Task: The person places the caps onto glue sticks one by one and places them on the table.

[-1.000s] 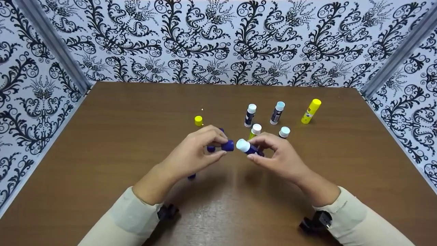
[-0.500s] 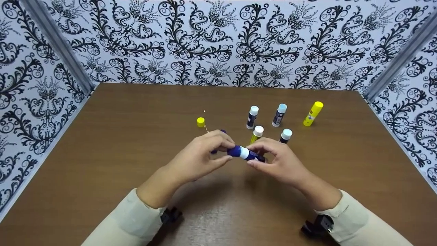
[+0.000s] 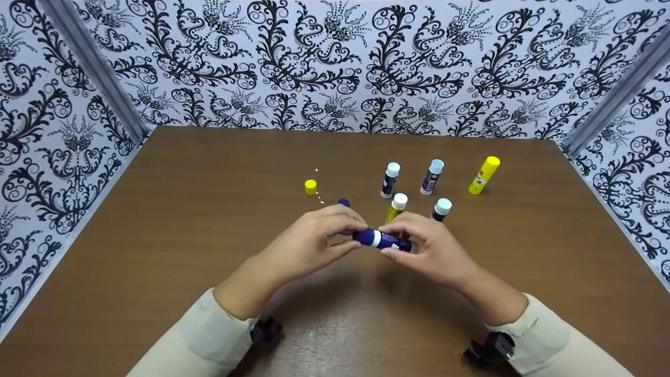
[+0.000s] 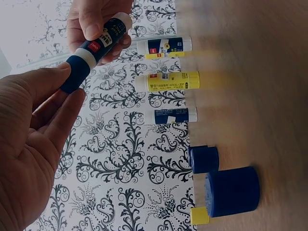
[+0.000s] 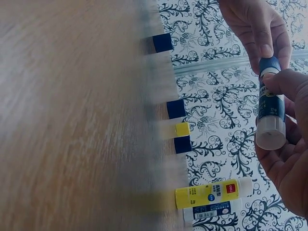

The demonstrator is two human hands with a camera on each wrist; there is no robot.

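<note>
Above the middle of the table, my left hand (image 3: 306,238) pinches a dark blue cap (image 3: 362,236) between thumb and fingers. My right hand (image 3: 437,246) grips the body of a blue glue stick (image 3: 388,241) with a red label patch and a pale base. The cap sits over the glue stick's white end, and a narrow white band (image 4: 85,57) shows between cap and body in the left wrist view. Both hands hold the pair in line, tilted slightly in the head view. The tip inside the cap is hidden.
Uncapped glue sticks stand beyond my right hand: blue ones (image 3: 390,180) and a yellow one (image 3: 398,207). A capped yellow glue stick (image 3: 484,175) stands farther right. A yellow cap (image 3: 311,187), white crumbs and several blue caps (image 4: 233,191) are on the table (image 3: 220,178).
The blue cap and the glue stick were apart one second ago. They have come together end to end, and the white band between them has become narrower.
</note>
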